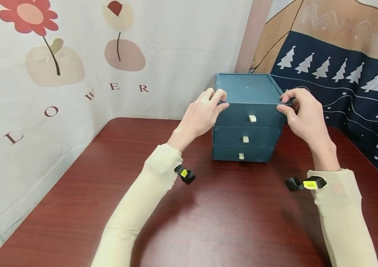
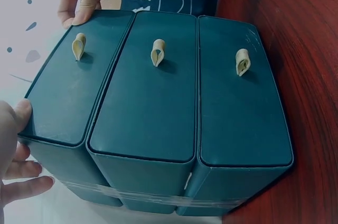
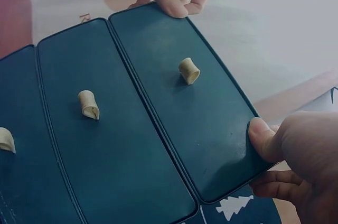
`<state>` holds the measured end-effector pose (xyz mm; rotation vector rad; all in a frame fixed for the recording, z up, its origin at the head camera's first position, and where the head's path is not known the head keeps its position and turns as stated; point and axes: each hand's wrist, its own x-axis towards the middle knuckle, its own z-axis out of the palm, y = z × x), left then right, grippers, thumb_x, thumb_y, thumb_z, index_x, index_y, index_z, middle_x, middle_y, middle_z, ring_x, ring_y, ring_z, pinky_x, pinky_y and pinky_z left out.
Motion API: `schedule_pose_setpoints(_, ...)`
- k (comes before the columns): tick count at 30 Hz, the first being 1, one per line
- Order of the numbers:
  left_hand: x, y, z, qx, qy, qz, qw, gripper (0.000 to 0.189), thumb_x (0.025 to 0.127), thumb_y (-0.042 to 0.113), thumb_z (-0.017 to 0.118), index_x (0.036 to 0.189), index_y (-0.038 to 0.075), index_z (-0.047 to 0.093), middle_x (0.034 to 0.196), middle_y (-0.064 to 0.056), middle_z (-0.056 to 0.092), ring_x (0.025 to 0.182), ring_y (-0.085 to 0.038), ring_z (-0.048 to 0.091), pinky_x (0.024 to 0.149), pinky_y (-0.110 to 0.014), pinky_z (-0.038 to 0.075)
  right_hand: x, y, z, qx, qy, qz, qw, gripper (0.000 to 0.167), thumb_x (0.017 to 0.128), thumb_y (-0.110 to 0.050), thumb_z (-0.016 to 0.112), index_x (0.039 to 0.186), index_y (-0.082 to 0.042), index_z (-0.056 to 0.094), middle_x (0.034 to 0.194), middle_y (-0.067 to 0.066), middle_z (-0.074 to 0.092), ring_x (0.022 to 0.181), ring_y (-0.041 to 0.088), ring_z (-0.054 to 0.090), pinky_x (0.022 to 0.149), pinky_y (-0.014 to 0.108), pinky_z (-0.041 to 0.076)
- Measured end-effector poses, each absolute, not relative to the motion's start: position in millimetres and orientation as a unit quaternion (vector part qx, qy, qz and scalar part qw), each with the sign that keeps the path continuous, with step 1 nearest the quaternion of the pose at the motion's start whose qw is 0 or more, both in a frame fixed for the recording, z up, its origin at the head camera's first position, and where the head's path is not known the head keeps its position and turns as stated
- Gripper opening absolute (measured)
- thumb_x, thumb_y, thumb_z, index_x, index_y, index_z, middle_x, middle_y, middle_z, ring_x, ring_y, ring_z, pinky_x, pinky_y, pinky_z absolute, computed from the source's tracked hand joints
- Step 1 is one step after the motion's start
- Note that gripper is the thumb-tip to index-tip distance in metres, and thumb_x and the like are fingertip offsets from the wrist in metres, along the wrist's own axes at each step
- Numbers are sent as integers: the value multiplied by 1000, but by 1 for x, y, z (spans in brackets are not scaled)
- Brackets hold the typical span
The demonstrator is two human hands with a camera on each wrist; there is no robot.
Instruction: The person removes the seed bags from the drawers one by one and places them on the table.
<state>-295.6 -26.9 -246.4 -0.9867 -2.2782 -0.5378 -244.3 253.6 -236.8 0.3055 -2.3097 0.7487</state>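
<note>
A dark teal three-drawer cabinet (image 1: 246, 134) stands upright on the table, its drawers closed and each front bearing a small cream pull tab (image 1: 252, 118). My left hand (image 1: 203, 111) grips the top drawer's upper left corner, thumb against the front and fingers at the top and side. At the opposite upper corner, my right hand (image 1: 304, 111) holds on with its thumb on the front face and the other fingers curled at the side. Both thumbs press the top drawer front (image 3: 187, 113) in the right wrist view. A clear tape strip (image 2: 153, 197) runs along the cabinet's side in the left wrist view.
The cabinet rests on a reddish-brown wooden table (image 1: 202, 222). Behind the table hang a white curtain (image 1: 182, 55) with flower prints and a dark blue cloth (image 1: 346, 92) with white trees. Each sleeve carries a small black wrist camera (image 1: 185, 174).
</note>
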Motion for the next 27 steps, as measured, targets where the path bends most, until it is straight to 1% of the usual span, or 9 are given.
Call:
schedule_pose_setpoints(5,-297,-32,-248,-362,-857,-221,293,23,108,33,50,117,12,53,95,-6,47,74,-18,48,58,-32,43,-248,249,-239,123,-883,293,344,13,96,-2,68,106,2,60,113,18,60,82,25,45,70,31,33)
schedule_pose_setpoints(21,-302,-43,-251,-340,-859,-231,305,22,107,32,50,116,12,53,94,-7,46,70,-19,47,56,-33,42,-259,234,-240,127,-879,302,347,13,96,-2,68,105,3,59,116,18,61,82,25,45,71,32,34)
schedule_pose_setpoints(27,-306,-47,-251,-332,-860,-252,294,21,108,30,50,117,11,52,95,-7,45,66,-19,45,55,-33,39,-265,228,-239,126,-879,309,340,13,97,-4,68,105,2,59,114,17,60,82,26,45,71,34,35)
